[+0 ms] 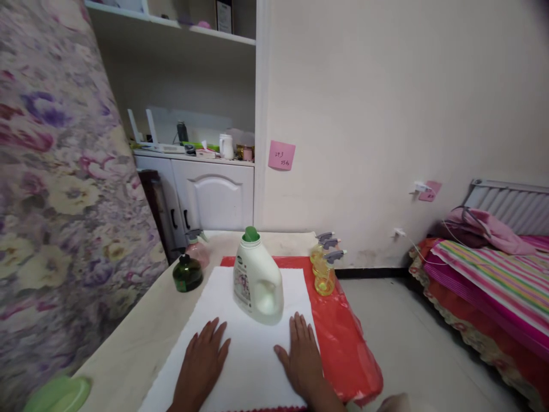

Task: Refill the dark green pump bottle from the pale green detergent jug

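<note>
My left hand [202,361] lies flat on a white cloth or sheet [251,366], its fingers loosely stretched out. My right hand [301,356] rests flat on the same white sheet near its right edge, thumb spread. Neither hand holds anything. Just beyond them, between the two, stands a large pale green jug-style bottle [258,283], upright, with its moulded handle toward the right. Its neck is green, and a green piece [250,233] shows in the mouth. The bottle touches neither hand.
Spray bottles with yellow liquid [325,280] stand at the right on a red plastic sheet [343,332]. A dark green bottle [187,274] and a pinkish spray bottle [198,250] stand left. A light green bowl [60,393] sits at the near left corner; a bed [493,274] lies right.
</note>
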Tool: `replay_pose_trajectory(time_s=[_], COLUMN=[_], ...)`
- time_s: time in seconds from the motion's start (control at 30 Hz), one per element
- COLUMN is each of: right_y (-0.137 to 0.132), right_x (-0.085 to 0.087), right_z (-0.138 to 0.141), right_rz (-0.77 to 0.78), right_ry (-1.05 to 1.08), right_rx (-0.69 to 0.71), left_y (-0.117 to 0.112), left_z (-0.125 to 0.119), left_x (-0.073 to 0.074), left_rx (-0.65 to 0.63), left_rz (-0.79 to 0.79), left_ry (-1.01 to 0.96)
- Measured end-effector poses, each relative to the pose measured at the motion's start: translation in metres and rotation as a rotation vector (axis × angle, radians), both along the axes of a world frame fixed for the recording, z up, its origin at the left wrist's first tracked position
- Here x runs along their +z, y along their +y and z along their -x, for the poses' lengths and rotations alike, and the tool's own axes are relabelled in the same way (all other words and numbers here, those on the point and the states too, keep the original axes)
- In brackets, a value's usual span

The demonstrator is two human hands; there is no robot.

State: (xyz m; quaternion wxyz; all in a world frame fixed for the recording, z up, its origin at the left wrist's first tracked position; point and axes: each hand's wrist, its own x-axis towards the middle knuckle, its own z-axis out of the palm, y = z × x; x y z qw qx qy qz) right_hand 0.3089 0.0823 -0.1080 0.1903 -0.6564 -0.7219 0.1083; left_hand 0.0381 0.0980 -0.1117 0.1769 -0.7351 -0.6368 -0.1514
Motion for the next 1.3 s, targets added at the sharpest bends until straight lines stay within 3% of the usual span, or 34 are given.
replay_pose_trajectory(time_s=[0.33,0.57,0.87,1.07,1.3], right_y=[-0.003,0.010,0.031,0.006,-0.036], right_x=[-0.016,-0.009,-0.003,0.008,0.002], right_z=[-0.007,-0.010,-0.017,-0.013,0.018], right_rz=[-0.098,-0.085,-0.064,-0.060,-0.048], right_ry=[0.046,-0.006,-0.020,-0.018,0.015], right_rx=[0.023,-0.043,0.018,0.015,0.082], left_y=[0.002,0.002,0.001,-0.001,-0.002], left_z=[0.002,0.003,0.002,0.000,0.000], left_x=[-0.003,-0.007,-0.010,-0.005,-0.005], left_rx=[-0.005,-0.016,-0.006,-0.001,-0.031], left_rz=[-0.009,-0.008,-0.047,-0.025,-0.037], left_ry=[0.013,-0.028,-0.032,-0.017,-0.084])
